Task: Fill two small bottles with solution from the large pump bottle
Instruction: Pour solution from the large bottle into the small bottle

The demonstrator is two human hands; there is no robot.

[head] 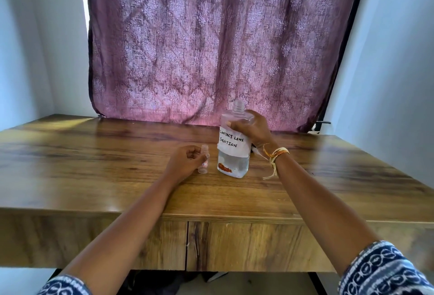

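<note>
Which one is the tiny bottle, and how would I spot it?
Look at the wooden table in front of the purple curtain. Near its middle stands the large bottle with a handwritten "CONTACT LENS SOLUTION" label, gripped by the right hand. The small bottle stands just left of it, pinched by the left hand: clear, far shorter, open-topped.

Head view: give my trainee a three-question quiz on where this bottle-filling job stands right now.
1. True or false: the large bottle has its pump fitted.
2. Which hand grips the large bottle? A) right hand B) left hand
3. Fill in: the handwritten label reads "CONTACT LENS ____".

Key:
1. False; its threaded neck is bare and open.
2. A; the left hand holds the small bottle, which stands on the wooden table.
3. SOLUTION.
</note>
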